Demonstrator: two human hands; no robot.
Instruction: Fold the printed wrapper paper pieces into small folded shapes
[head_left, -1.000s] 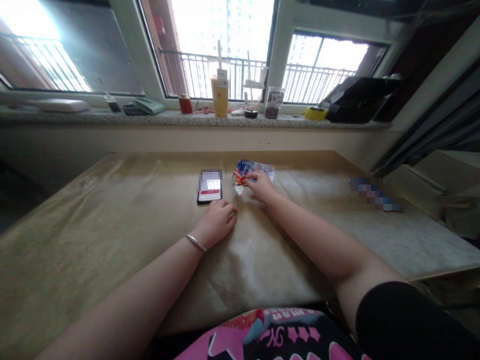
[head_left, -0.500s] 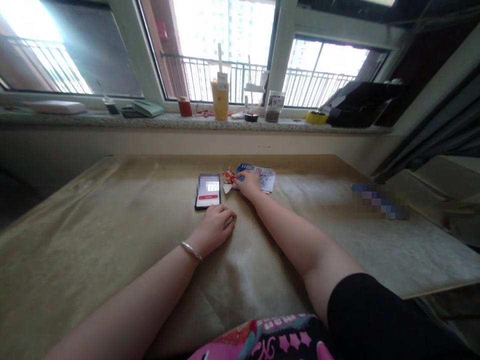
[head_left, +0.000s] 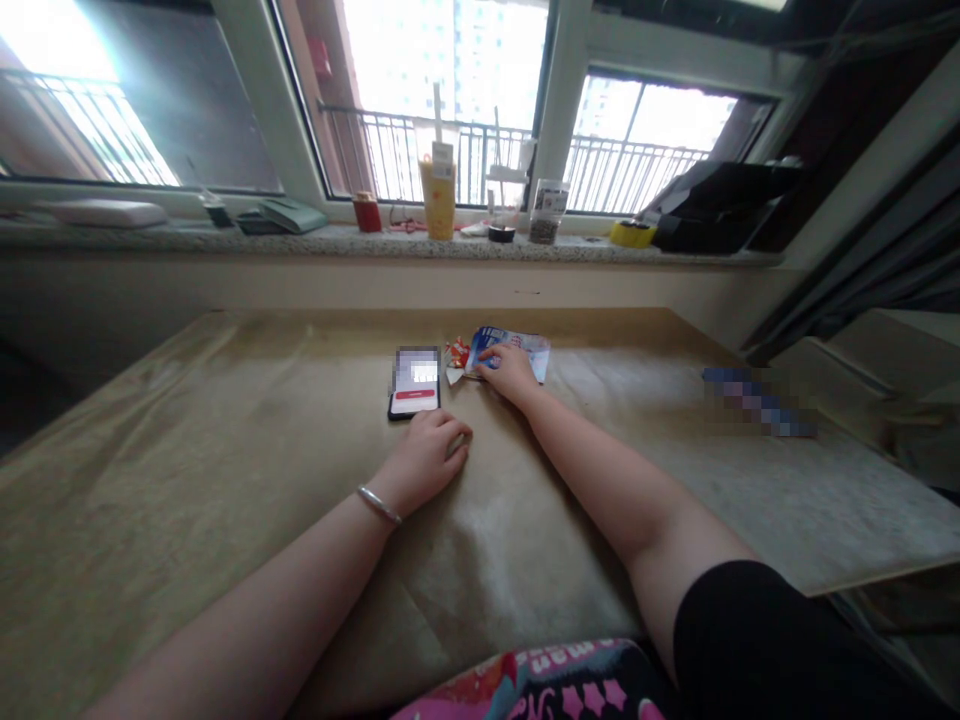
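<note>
A: Where is the right hand (head_left: pixel 512 372)?
B: On the blue-and-white packet (head_left: pixel 537 352), which lies flat close to the middle of the surface's (head_left: pixel 262 430) far edge. Its fingers are half curled over the packet's left part; I can't tell whether they pinch it or just rest there.
A: Anything beside the packet?
B: A crumpled orange-and-white wrapper (head_left: pixel 457 356), just off its left end. Whether the packet or the wrapper has anything inside, I can't tell.
A: And the left hand (head_left: pixel 427 455)?
B: It rests nearer the surface's near edge, loosely curled and partly open, with nothing visible in it. Its knuckles are at the near right corner of a phone (head_left: pixel 409 405) with a lit screen.
A: Which containers stand on the sill (head_left: pixel 300 243)?
B: Around its middle, a tall cup (head_left: pixel 439 200) holds something yellow, with a straw standing up from it. To its right, a clear cup (head_left: pixel 502 215) has a dark layer at the bottom, then a clear tub (head_left: pixel 546 215) is part filled with dark bits.
A: The red jar (head_left: pixel 367 212)?
B: Left of the tall cup; its contents are hidden.
</note>
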